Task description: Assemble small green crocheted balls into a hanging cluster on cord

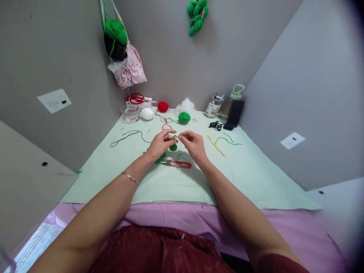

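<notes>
My left hand [162,144] pinches a small green crochet piece [174,137] between thumb and fingers above the middle of the table. Close on its right, my right hand [193,144] has thumb and forefinger pressed together at the edge of that piece. Whatever lies between those fingertips is too small to make out. Just below the hands shows a round green crochet ball [173,147]. More green crochet work [160,157] lies partly hidden under my left wrist. Nearer to me rest thread snips with an orange handle [184,165], across a short green yarn end.
A yellow-handled crochet hook [217,147] and loose green yarn [230,141] lie to the right. Behind are red yarn [163,107], green yarn [184,118], white stuffing [186,106], a pen cup [214,107], a bottle [230,104] and a phone [236,113]. Black cord [125,137] lies left.
</notes>
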`<state>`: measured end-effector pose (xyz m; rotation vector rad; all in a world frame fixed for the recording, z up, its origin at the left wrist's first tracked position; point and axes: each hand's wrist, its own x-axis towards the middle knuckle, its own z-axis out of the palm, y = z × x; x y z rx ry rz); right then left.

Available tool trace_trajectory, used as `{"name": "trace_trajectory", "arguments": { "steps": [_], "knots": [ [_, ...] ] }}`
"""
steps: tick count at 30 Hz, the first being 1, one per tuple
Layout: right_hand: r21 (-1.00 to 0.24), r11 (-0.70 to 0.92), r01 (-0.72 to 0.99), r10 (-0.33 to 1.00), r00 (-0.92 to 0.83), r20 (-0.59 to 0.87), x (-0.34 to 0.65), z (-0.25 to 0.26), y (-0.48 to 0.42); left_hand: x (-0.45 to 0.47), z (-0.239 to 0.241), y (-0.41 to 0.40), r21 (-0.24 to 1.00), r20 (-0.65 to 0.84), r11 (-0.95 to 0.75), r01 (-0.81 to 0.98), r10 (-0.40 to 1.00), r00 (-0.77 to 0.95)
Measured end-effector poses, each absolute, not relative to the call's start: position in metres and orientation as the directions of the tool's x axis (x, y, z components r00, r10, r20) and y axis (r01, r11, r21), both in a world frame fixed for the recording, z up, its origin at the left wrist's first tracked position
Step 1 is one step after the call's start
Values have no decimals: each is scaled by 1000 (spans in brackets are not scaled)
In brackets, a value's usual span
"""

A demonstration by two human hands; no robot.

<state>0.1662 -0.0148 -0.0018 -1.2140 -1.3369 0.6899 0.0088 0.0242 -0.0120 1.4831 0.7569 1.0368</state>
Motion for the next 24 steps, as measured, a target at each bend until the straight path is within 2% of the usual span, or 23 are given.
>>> {"name": "trace_trajectory", "arguments": {
  "steps": [4, 10, 14, 17, 21, 24],
  "knots": [
    [-948, 300, 109, 915, 250, 318, 170, 4, -14, 8, -19, 29, 977, 202, -211, -27, 880, 429],
    [-931, 364, 17, 881, 319, 350, 175, 10, -15, 6, -23, 32, 957, 187, -267, 111, 864, 467],
    [-935, 350, -51, 895, 312, 318, 178, 7, -13, 6, -25, 31, 950, 155, -266, 162, 857, 492],
    [-943, 326, -71, 919, 257, 299, 178, 6, -13, 6, -25, 30, 953, 145, -260, 155, 841, 521],
    [-948, 310, -66, 937, 189, 294, 173, 8, -18, 3, -13, 29, 957, 226, -284, 58, 856, 465],
    [-939, 343, 39, 927, 146, 345, 166, 8, -22, -1, -1, 26, 962, 248, -275, 4, 876, 413]
  ]
}}
